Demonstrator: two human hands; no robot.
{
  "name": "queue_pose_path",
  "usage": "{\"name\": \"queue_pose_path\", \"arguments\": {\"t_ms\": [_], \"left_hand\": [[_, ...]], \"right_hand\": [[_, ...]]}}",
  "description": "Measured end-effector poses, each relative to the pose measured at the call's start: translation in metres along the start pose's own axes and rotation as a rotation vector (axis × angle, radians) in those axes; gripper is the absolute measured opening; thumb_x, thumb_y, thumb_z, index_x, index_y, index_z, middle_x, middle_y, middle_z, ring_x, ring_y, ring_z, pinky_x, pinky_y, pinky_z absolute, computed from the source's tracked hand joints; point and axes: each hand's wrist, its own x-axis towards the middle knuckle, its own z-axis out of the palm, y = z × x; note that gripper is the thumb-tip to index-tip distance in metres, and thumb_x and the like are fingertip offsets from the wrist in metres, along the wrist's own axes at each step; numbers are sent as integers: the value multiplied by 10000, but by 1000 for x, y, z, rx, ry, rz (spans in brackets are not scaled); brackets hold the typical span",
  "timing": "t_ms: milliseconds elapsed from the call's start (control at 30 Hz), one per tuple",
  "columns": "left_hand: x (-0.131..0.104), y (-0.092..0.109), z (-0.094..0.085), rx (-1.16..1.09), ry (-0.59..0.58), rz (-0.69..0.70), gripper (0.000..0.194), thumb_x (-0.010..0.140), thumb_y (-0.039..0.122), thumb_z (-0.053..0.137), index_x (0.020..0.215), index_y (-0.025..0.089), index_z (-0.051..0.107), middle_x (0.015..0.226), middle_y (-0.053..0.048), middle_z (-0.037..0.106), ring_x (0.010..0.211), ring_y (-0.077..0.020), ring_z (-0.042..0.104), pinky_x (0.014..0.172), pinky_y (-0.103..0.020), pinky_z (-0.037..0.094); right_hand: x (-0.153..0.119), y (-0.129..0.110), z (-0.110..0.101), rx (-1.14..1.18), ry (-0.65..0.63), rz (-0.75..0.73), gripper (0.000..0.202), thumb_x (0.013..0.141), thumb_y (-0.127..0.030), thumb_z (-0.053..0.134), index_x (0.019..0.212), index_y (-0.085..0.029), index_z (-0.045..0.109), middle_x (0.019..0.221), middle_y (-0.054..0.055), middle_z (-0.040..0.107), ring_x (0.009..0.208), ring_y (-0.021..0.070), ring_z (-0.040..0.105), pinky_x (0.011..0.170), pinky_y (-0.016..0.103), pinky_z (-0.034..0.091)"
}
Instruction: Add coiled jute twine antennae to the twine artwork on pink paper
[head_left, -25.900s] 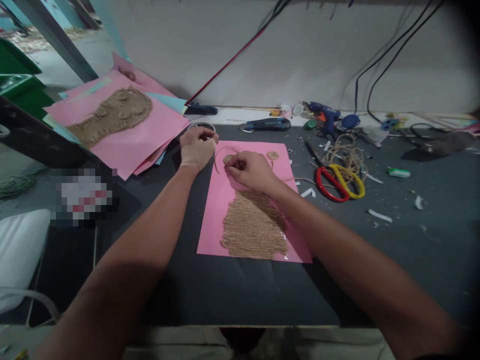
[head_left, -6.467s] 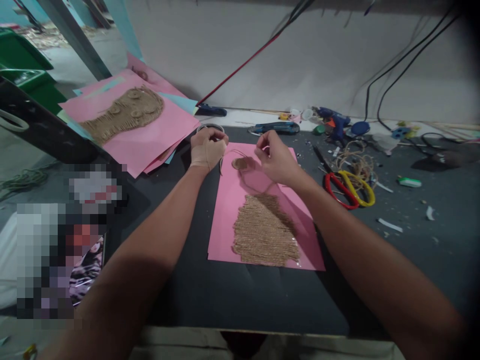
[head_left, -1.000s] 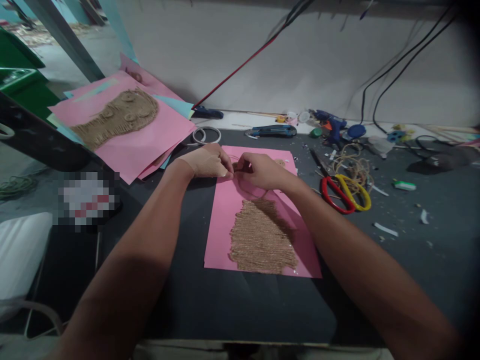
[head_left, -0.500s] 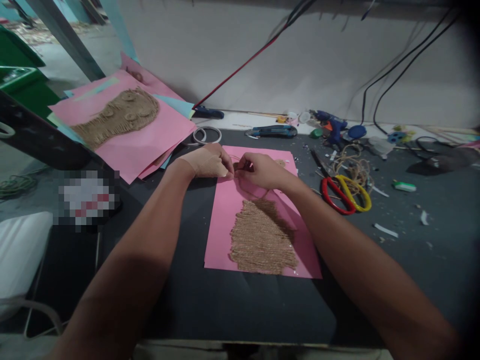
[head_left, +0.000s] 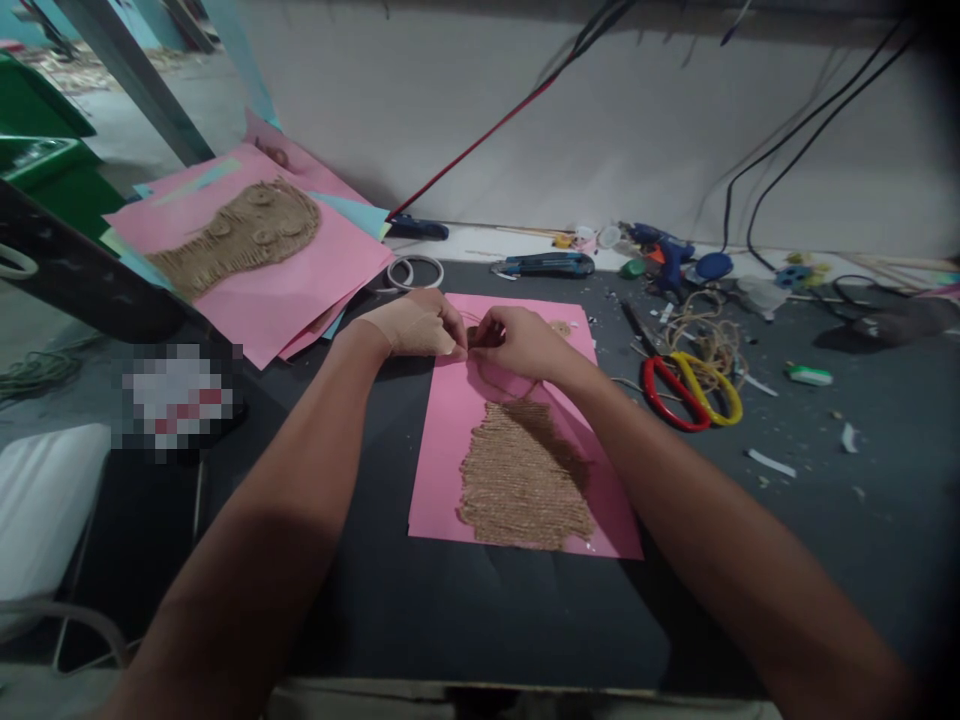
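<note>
A pink sheet [head_left: 442, 450] lies on the dark table, with rows of brown jute twine [head_left: 525, 475] covering its lower part. At the sheet's upper left edge, my left hand [head_left: 420, 322], wrapped in a tan covering over its back, pinches a strand of jute twine. My right hand [head_left: 521, 340] meets it there, thumb and fingers closed on the same twine. Between the fingertips shows a small brown piece, too small to make out. A loose loop of twine [head_left: 502, 388] hangs below my right hand over the sheet. Beyond that hand lies a small coiled twine disc [head_left: 560, 327].
Scissors with red and yellow handles [head_left: 679, 390] lie to the right, by tangled twine [head_left: 705, 335]. A blue utility knife [head_left: 544, 264], tape rings [head_left: 416, 272] and a blue glue gun [head_left: 671, 255] sit behind. Pink sheets with twine work [head_left: 300, 290] are stacked at left.
Both hands stay at the same spot with their fingertips together; my right hand's fingers have shifted only slightly. The view has moved a little.
</note>
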Motion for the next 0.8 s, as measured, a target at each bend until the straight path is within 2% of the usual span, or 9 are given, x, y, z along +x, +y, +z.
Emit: {"name": "queue_pose_path", "arguments": {"t_ms": [133,333,567,800], "left_hand": [[-2,4,-5,49,-53,-20,195,683,208,720,833,209,844,843,-31,802,832,-192,709,713,-264,492],[-5,5,-12,56,-54,-109,207,689,229,743,863,200,851,831,-39,799,837,-199,705,708,-273,489],[-5,-8,-16,43,7,-131,207,671,292,771,842,190,829,718,-15,719,666,-146,593,636,-272,432],[-3,-14,-15,75,76,-72,255,693,305,760,916,201,828,744,-19,714,694,-153,592,664,-287,439]], "right_hand": [[2,2,2,26,38,28,127,770,-123,778,841,-169,683,899,76,762,791,185,658,728,298,488],[3,6,6,64,72,30,145,740,-137,785,811,-182,667,874,54,751,765,175,641,705,293,472],[0,3,4,21,74,58,137,738,-160,790,828,-180,689,877,58,748,774,181,634,709,301,457],[-1,1,3,-32,72,55,100,757,-168,771,816,-184,692,869,69,749,789,194,643,704,307,445]]}}
